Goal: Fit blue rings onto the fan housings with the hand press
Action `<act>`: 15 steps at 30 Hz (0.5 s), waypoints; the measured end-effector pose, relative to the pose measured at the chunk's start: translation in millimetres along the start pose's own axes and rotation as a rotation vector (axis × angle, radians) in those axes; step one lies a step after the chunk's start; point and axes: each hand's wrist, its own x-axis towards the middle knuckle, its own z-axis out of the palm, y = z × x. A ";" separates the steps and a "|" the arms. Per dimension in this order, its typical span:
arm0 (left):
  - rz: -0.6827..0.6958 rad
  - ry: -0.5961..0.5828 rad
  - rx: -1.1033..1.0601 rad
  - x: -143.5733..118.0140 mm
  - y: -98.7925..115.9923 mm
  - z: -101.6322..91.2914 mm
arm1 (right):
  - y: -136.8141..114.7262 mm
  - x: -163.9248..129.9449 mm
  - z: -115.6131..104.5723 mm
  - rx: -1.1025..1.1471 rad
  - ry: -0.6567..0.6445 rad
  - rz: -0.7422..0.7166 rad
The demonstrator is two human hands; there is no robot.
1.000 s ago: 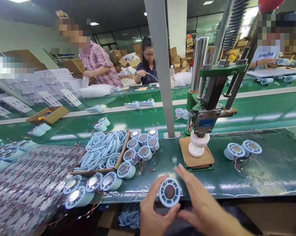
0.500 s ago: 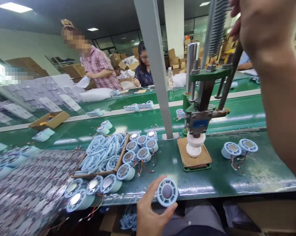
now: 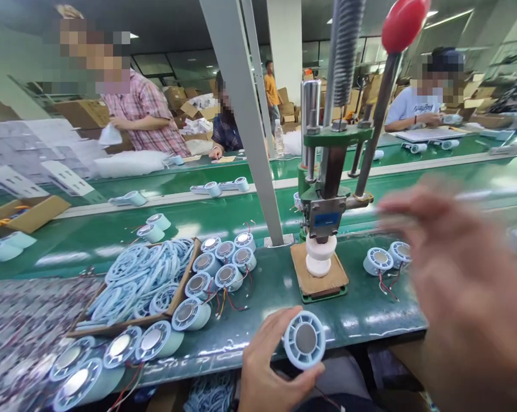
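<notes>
Factory assembly line, conveyor belt [image 3: 241, 212], hand press [image 3: 327, 200]

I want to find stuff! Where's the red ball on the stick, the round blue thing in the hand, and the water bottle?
Red ball [image 3: 403, 23], head view, middle of knob.
Round blue thing [image 3: 304, 340], head view, grey centre disc.
Water bottle [image 3: 279, 138], head view, its body.

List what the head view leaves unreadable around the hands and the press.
- Right hand: motion blur smears it; finger pose and any contents unreadable.
- Left hand: wrist cut off by the bottom edge; the palm hides the rear of the blue round part it holds.
- Press: its white head covers what sits on the pad beneath.
- Two parts right of the press: partly hidden behind the blurred hand.
</notes>
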 end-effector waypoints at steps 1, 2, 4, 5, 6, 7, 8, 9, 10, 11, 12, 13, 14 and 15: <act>0.041 -0.012 0.026 -1.6 1.0 -2.6 | 5.4 -39.7 9.8 0.119 -0.166 0.085; 0.082 -0.027 0.046 -2.5 1.4 -4.6 | 10.7 -75.4 21.1 0.212 -0.305 0.146; 0.143 -0.050 0.075 -3.2 1.3 -6.6 | 18.6 -128.3 43.9 0.406 -0.452 0.293; 0.158 -0.056 0.088 -3.5 1.0 -6.7 | 20.5 -144.2 53.2 0.484 -0.476 0.360; 0.165 -0.056 0.099 -3.9 0.8 -6.5 | 21.0 -153.5 60.3 0.552 -0.477 0.425; 0.172 -0.057 0.108 -4.5 0.8 -6.1 | 20.5 -157.5 65.0 0.606 -0.470 0.481; 0.174 -0.057 0.115 -5.1 0.9 -5.7 | 19.2 -157.6 67.5 0.645 -0.459 0.523; 0.178 -0.055 0.118 -5.7 1.3 -5.4 | 17.3 -155.3 68.3 0.668 -0.451 0.558; 0.181 -0.050 0.118 -6.5 1.8 -5.1 | 15.2 -152.1 68.3 0.681 -0.449 0.585; 0.183 -0.043 0.118 -7.3 2.4 -4.8 | 13.1 -149.1 68.1 0.690 -0.450 0.604; 0.186 -0.037 0.119 -8.2 3.0 -4.4 | 11.1 -146.9 68.3 0.700 -0.446 0.615; 0.192 -0.030 0.123 -9.3 3.5 -3.7 | 9.3 -145.8 69.3 0.715 -0.436 0.624; 0.204 -0.023 0.130 -10.6 3.9 -2.7 | 8.0 -145.7 71.2 0.727 -0.415 0.626; 0.221 -0.015 0.142 -11.9 3.9 -1.4 | 7.0 -146.5 73.7 0.729 -0.379 0.623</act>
